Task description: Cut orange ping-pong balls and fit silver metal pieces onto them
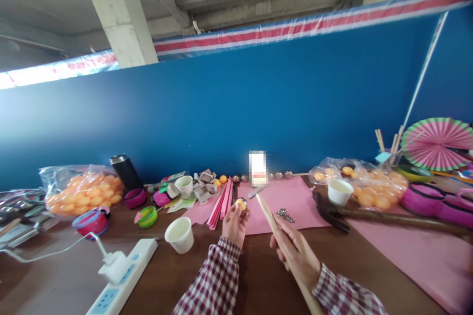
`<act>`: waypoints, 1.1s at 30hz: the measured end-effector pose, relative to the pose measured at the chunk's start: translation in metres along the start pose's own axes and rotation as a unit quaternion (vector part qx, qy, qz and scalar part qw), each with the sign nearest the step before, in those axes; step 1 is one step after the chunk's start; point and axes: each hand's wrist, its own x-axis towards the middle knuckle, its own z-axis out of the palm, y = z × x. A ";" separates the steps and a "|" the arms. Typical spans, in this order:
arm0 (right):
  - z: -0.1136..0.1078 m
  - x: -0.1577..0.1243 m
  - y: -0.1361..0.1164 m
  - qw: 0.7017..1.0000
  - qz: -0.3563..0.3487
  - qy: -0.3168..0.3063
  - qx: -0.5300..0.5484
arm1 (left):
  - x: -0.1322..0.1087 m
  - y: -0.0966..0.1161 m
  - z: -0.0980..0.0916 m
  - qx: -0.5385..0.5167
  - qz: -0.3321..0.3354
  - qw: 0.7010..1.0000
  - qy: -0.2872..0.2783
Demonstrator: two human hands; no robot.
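My left hand is raised over the brown table, its fingertips pinched on a small orange ball. My right hand is wrapped round a long wooden stick that slants up and to the left, its tip close to the ball. Both arms wear red-and-white checked sleeves. A pink paper sheet lies just beyond the hands, with a small heap of metal bits on it.
Two bags of orange balls, white cups, a power strip, a hammer, a black flask, tape rolls, folded pink papers and a pink paper fan lie before a blue wall.
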 end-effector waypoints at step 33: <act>0.002 0.001 0.006 1.000 0.025 -0.007 -0.004 | 0.002 -0.001 -0.001 -0.046 -0.038 0.998 0.020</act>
